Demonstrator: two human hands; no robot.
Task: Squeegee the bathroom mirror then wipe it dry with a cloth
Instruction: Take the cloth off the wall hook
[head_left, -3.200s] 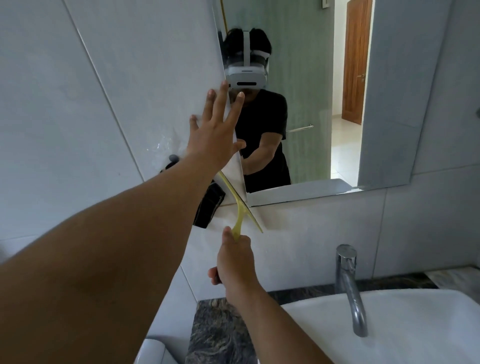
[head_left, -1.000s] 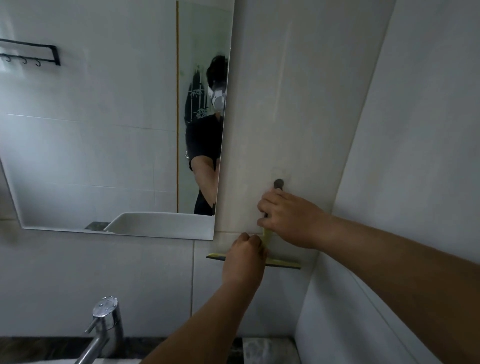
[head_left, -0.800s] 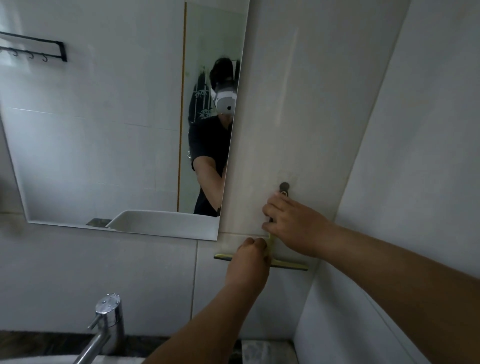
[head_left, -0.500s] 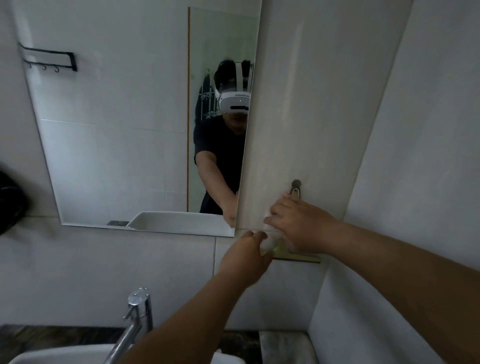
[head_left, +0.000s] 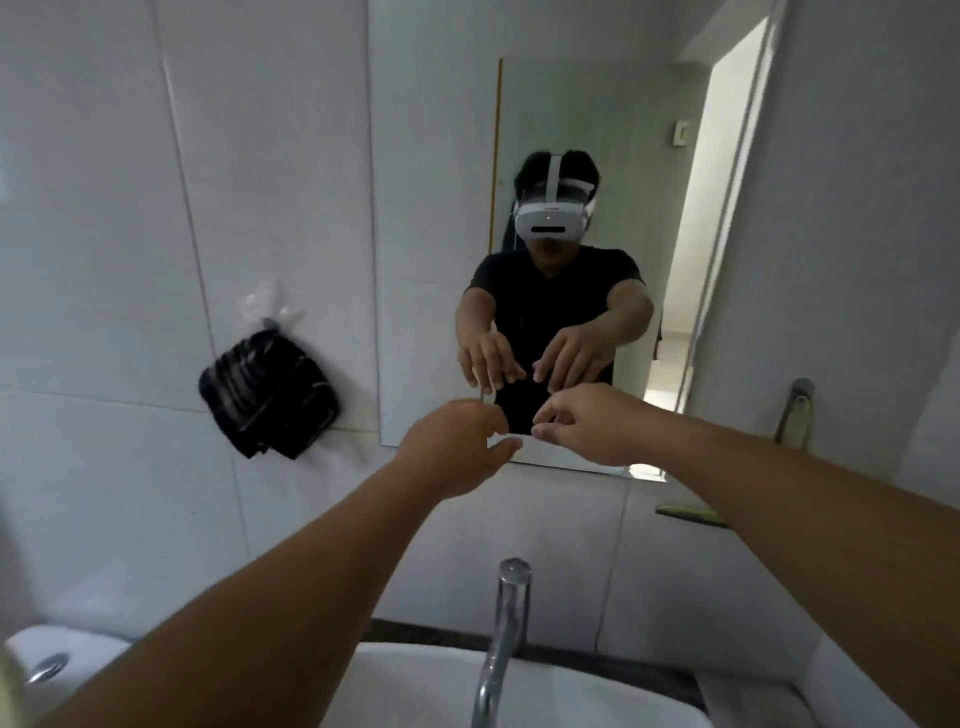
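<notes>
Mirror (head_left: 597, 156): fixed to the far tiled wall above the basin; the person and an open doorway are reflected in it.
Left hand (head_left: 457, 452): raised near the mirror's lower edge, fingers loosely apart, nothing gripped.
Right hand (head_left: 592, 421): held just beside the left, fingers loosely curled but not closed on anything; both hands are empty.
Squeegee (head_left: 691, 515): hung on the right wall strip; only part of the yellow blade is seen past the right forearm, with the handle up at a hook (head_left: 797, 397). It is judged to be parked there because the squeegee step is done.
Cloth (head_left: 270, 395): a dark folded bundle is hung on the left wall, well apart from both hands, beneath a scrap of clear plastic. It is taken to be the drying cloth, kept off the wet counter.
Step in hand: judged as the changeover from blade to cloth.
Next move: a reach to the left for the cloth is called for.
Tap (head_left: 501, 639): near, centred over the white basin (head_left: 415, 691); arms must be passed above it.
</notes>
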